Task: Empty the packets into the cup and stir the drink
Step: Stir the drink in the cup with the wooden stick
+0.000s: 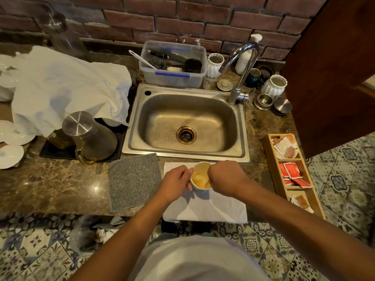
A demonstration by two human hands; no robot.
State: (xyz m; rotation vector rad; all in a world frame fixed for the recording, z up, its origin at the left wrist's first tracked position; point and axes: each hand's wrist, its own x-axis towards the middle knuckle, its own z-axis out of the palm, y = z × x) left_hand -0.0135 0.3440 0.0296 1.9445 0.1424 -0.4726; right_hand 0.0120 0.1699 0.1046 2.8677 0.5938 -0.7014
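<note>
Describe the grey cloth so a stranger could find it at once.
Start at the steel sink. Just below its front left corner, the grey cloth lies flat on the marble counter. Unlike the white cloth to its right, under the cup, it is speckled grey and bare.

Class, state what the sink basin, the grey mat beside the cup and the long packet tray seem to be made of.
Sink basin: brushed stainless steel, dull metallic sheen. Grey mat: probably microfibre cloth, speckled and fuzzy. Packet tray: likely light wood or bamboo, matt.

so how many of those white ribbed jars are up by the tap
2: one white ribbed jar stands left of the tap, beside the plastic tub; the other stands right of it, behind the small metal cups. None seems hidden.
</note>
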